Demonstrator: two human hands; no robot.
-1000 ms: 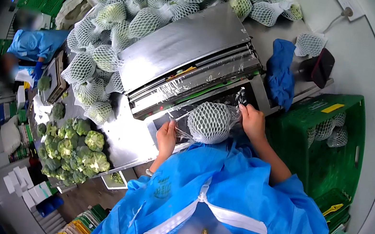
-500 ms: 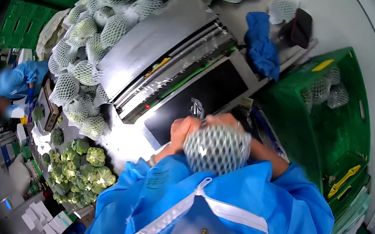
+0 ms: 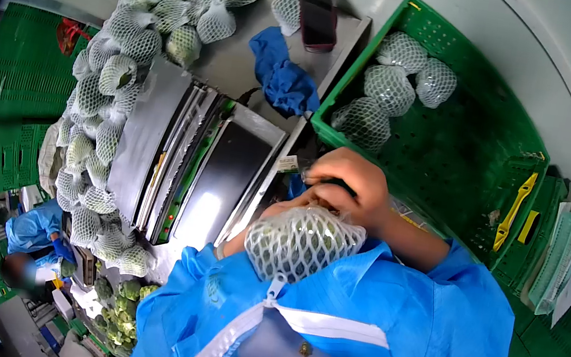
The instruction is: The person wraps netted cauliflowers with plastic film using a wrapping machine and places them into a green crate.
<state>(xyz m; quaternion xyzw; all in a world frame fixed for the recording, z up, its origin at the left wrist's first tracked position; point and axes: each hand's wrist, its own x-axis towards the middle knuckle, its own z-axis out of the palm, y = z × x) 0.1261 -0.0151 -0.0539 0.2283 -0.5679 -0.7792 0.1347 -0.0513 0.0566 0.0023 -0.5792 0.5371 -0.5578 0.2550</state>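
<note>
Close against my chest is a broccoli head in a white foam net (image 3: 303, 246), with shiny clear film over it. My right hand (image 3: 357, 182) is closed at its top end, fingers bent into a pinch. Beside it, my left hand (image 3: 288, 207) is closed at the same end, partly hidden behind the netted head and the other hand. What lies between the fingertips is hidden, probably the gathered film. Just beyond my hands stands a wrapping machine with a dark plate (image 3: 221, 176) and a metal cover (image 3: 146, 135).
At right, a green crate (image 3: 481, 156) holds several film-wrapped netted heads (image 3: 389, 90). Netted heads (image 3: 120, 72) pile up at left, bare broccoli (image 3: 121, 313) below them. A blue cloth (image 3: 282, 75) and phone (image 3: 318, 21) lie on the table. A co-worker in blue (image 3: 33, 228) is far left.
My view and body have turned right, so the crate shows more fully. The hands and the wrapped head have moved off the machine's plate toward the crate's side.
</note>
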